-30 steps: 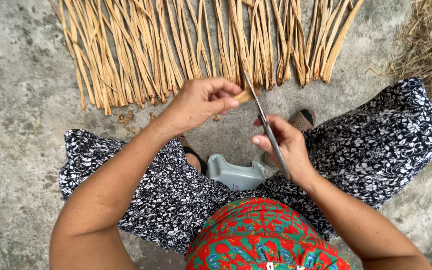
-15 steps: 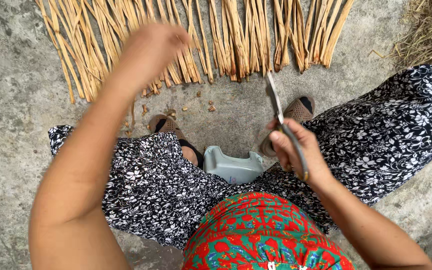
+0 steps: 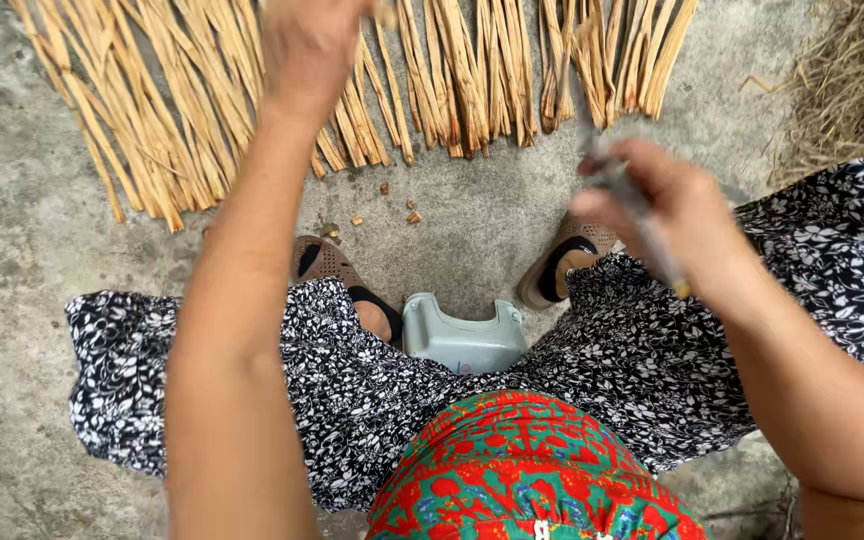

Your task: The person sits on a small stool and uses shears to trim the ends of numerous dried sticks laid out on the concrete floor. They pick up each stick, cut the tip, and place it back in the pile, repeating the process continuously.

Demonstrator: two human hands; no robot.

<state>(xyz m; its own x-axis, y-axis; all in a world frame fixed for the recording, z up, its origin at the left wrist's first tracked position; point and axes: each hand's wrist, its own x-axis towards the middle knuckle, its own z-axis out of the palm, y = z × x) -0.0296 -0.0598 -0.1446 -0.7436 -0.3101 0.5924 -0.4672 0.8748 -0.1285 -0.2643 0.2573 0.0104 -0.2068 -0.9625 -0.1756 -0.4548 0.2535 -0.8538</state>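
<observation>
Split bamboo strips (image 3: 202, 110) lie fanned on the concrete floor (image 3: 12, 300), long axes pointing away — the left hand (image 3: 307, 45) is over them, grip unclear; right hand (image 3: 667, 205) stays back, clenched on a knife (image 3: 642, 215).

rough grey concrete floor (image 3: 22, 260) in daylight

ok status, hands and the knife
Left hand out over the cane strips, grip unclear. Right hand closed on the knife, blurred. Nothing between hands and strips.
</observation>
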